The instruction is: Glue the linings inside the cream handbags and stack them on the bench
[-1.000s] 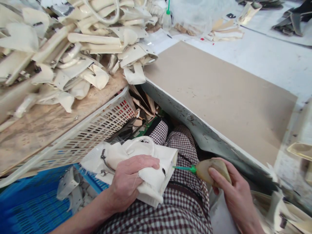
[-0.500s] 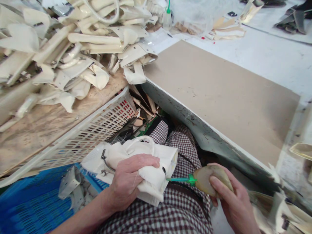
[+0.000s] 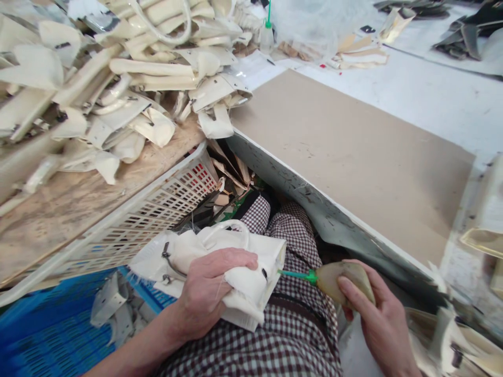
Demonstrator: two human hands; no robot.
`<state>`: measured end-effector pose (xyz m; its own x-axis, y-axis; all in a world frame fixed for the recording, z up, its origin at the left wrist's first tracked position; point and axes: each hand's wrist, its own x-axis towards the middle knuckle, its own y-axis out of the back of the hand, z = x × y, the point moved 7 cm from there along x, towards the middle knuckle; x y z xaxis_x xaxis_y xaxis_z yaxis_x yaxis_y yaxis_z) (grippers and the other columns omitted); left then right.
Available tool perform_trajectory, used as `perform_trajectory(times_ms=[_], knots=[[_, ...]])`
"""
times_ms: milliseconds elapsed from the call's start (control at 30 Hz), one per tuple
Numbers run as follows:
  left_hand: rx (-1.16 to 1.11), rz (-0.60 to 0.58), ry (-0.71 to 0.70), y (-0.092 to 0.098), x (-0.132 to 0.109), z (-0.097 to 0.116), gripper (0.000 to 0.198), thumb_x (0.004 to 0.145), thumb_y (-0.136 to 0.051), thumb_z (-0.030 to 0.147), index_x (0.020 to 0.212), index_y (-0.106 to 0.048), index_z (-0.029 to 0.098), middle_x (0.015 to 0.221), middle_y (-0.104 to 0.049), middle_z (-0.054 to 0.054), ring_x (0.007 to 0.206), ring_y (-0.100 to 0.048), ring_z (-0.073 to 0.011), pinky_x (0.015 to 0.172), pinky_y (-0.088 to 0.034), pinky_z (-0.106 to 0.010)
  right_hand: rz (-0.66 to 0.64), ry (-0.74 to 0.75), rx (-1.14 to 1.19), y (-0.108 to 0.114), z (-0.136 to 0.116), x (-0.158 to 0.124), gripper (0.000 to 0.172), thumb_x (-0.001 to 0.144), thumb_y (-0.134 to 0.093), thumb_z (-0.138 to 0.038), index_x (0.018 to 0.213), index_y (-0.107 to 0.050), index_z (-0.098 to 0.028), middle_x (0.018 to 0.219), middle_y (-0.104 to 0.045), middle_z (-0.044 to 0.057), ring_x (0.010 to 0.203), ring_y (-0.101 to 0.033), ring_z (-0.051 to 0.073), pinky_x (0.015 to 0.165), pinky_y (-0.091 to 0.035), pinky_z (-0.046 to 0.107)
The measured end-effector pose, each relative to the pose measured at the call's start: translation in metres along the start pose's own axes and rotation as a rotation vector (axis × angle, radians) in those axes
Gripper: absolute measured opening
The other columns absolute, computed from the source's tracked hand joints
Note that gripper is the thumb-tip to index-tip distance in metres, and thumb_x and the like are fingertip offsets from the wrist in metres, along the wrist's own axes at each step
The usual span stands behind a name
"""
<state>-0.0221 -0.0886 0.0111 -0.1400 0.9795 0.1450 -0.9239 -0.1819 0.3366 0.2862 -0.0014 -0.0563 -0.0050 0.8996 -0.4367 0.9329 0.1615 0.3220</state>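
My left hand (image 3: 210, 290) is closed around a cream handbag piece (image 3: 255, 251) resting over my lap, with its thumb side on a folded flap. The piece has a rounded handle, a dark round hole near its right end and dark metal fittings at its left. In my right hand (image 3: 377, 306) is a squeeze bottle (image 3: 341, 283) of cloudy yellowish plastic, lying sideways. Its long green nozzle points left, and the tip is at the open right edge of the bag piece. Whether the tip touches the material I cannot tell.
Many cream bag pieces (image 3: 153, 68) are heaped on a wooden table (image 3: 157, 167) at left. Below it stand a white lattice basket (image 3: 168, 193) and a blue crate (image 3: 51, 335) with pieces inside. A brown board (image 3: 353, 152) covers the right table. Another green-nozzled bottle (image 3: 267, 39) stands behind.
The bottle's nozzle tip has shifted slightly right and up along the edge of the bag piece. My left hand keeps the same hold on the piece.
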Motion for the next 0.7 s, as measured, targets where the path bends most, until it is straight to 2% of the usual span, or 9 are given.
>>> perform_trajectory(times_ms=[100,233,333,433,500,600,667,700], knots=[[0.043,-0.027,-0.037,-0.002,0.003,0.003,0.021,0.092,-0.06,0.022,0.104,-0.077,0.019,0.105,-0.08,-0.009,0.098,-0.075,-0.026,0.096,-0.058,-0.035,-0.006,-0.016,0.053,-0.003,-0.012,-0.01,0.052,0.074,-0.081,-0.056,0.11,-0.069,-0.021,0.086,-0.069,0.002,0.056,-0.051,0.013,0.044,-0.045,0.021],[0.073,-0.056,-0.078,-0.007,0.004,0.005,0.024,0.096,-0.054,0.022,0.105,-0.077,0.019,0.103,-0.08,-0.009,0.098,-0.075,-0.0237,0.096,-0.058,-0.033,-0.117,-0.102,0.211,-0.016,-0.019,-0.024,0.053,0.072,-0.083,-0.055,0.11,-0.07,-0.02,0.078,-0.064,0.002,0.056,-0.049,0.013,0.04,-0.04,0.02],[0.101,-0.065,-0.037,-0.008,0.003,-0.001,0.024,0.096,-0.055,0.019,0.106,-0.077,0.019,0.106,-0.08,-0.008,0.1,-0.075,-0.0224,0.098,-0.058,-0.032,-0.17,-0.153,0.329,-0.02,-0.011,-0.022,0.053,0.07,-0.086,-0.052,0.108,-0.072,-0.019,0.075,-0.064,0.003,0.054,-0.047,0.012,0.038,-0.037,0.019],[0.169,-0.087,0.045,-0.004,0.007,-0.011,0.026,0.097,-0.055,0.018,0.114,-0.075,0.019,0.117,-0.077,-0.007,0.107,-0.073,-0.0215,0.101,-0.057,-0.031,-0.215,-0.22,0.5,-0.021,0.009,-0.013,0.043,0.072,-0.085,-0.05,0.097,-0.075,-0.015,0.068,-0.063,0.004,0.047,-0.043,0.01,0.036,-0.036,0.019],[0.297,-0.112,0.014,0.001,0.013,-0.013,0.031,0.099,-0.051,0.016,0.122,-0.071,0.018,0.126,-0.074,-0.007,0.114,-0.07,-0.0206,0.104,-0.055,-0.03,-0.186,-0.277,0.66,-0.017,0.023,-0.008,0.038,0.072,-0.085,-0.047,0.091,-0.076,-0.015,0.067,-0.065,0.005,0.044,-0.043,0.009,0.037,-0.038,0.021],[0.594,-0.157,-0.175,0.008,0.027,-0.008,0.031,0.101,-0.045,0.016,0.117,-0.071,0.015,0.132,-0.07,-0.011,0.118,-0.068,-0.0224,0.103,-0.055,-0.033,-0.081,-0.323,0.955,-0.008,0.032,-0.007,0.043,0.078,-0.081,-0.047,0.105,-0.076,-0.015,0.09,-0.073,0.013,0.047,-0.045,0.007,0.038,-0.041,0.018],[0.801,-0.184,-0.259,0.014,0.038,-0.006,0.03,0.101,-0.044,0.017,0.107,-0.074,0.014,0.125,-0.072,-0.013,0.109,-0.071,-0.0255,0.09,-0.06,-0.035,-0.054,-0.317,1.11,-0.005,0.031,-0.011,0.051,0.081,-0.078,-0.048,0.117,-0.072,-0.012,0.104,-0.073,0.018,0.048,-0.042,0.005,0.038,-0.04,0.015],[0.9,-0.188,-0.253,0.018,0.046,-0.006,0.03,0.101,-0.045,0.018,0.106,-0.075,0.014,0.119,-0.075,-0.014,0.101,-0.073,-0.0259,0.081,-0.061,-0.034,-0.051,-0.3,1.159,-0.003,0.03,-0.013,0.055,0.081,-0.077,-0.048,0.121,-0.07,-0.011,0.107,-0.072,0.019,0.047,-0.041,0.004,0.037,-0.04,0.014]])
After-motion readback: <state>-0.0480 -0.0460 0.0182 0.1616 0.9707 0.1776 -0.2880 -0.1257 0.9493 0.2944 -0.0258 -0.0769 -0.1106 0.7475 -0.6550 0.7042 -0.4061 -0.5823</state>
